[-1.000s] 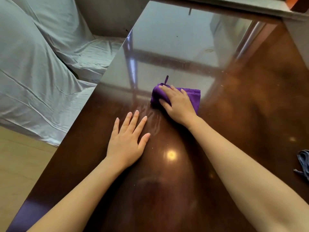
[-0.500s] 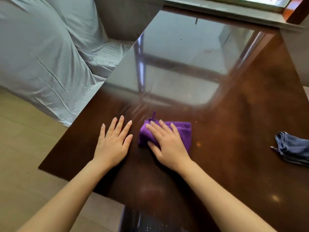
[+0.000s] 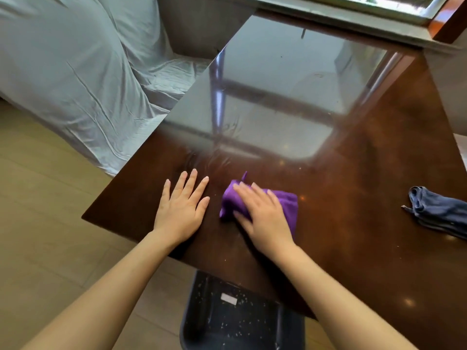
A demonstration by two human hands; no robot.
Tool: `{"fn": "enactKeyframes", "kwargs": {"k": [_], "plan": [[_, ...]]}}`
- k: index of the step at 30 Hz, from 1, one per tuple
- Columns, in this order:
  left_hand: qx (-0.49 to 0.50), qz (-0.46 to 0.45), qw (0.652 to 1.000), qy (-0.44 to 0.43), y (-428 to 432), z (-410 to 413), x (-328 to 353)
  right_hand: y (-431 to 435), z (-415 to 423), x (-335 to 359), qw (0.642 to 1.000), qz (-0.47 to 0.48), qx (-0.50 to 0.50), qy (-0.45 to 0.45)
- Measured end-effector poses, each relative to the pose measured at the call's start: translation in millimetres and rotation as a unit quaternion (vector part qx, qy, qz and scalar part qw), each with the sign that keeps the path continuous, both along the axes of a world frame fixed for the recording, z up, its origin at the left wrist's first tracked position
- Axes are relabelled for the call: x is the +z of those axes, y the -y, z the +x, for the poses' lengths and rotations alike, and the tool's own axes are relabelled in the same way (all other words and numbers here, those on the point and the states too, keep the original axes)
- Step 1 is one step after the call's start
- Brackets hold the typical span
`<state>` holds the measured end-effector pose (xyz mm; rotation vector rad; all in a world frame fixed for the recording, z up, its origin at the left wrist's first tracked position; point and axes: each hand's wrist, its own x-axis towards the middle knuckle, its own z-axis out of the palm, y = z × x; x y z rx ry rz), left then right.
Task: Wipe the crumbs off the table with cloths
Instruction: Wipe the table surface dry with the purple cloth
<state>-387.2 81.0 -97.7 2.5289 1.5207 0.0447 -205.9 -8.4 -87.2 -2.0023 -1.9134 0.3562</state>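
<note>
A folded purple cloth (image 3: pixel 286 205) lies on the glossy dark brown table (image 3: pixel 353 152), close to its near edge. My right hand (image 3: pixel 262 214) presses flat on top of the cloth, fingers spread over it. My left hand (image 3: pixel 180 204) rests flat on the bare tabletop just left of the cloth, fingers apart, holding nothing. A few pale crumbs dot the wood around and behind my right forearm. A crumpled blue-grey cloth (image 3: pixel 439 213) lies at the table's right side, away from both hands.
A dark bin (image 3: pixel 240 322) speckled with crumbs stands on the floor under the table's near edge, between my forearms. Furniture under a pale sheet (image 3: pixel 75 72) fills the left. A window sill (image 3: pixel 353 18) runs behind the table. Tan floor lies at left.
My right hand has dragged the purple cloth toward the table's near edge. The view has pulled back, and the bin below the edge and the blue-grey cloth have come into sight.
</note>
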Motion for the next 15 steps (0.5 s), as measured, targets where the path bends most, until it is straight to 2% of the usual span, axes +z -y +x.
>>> {"fn": "enactKeyframes", "kwargs": {"k": [3,6,11,15], "plan": [[-0.003,0.011,1.000,0.002,1.1,-0.1,-3.7,-39.6,10.5,0.2,0.997,0.003,-0.071,0.014],[-0.007,0.019,1.000,0.005,0.1,-0.6,-8.6,-46.4,6.9,1.3,0.996,0.009,-0.087,0.024],[-0.009,0.034,0.999,0.008,0.7,-1.1,-13.3,32.8,-15.1,2.2,1.000,-0.012,0.021,-0.009],[-0.014,0.030,0.999,0.018,1.3,-1.1,-10.7,104.9,-27.0,0.9,0.996,-0.047,0.074,0.004]]}}
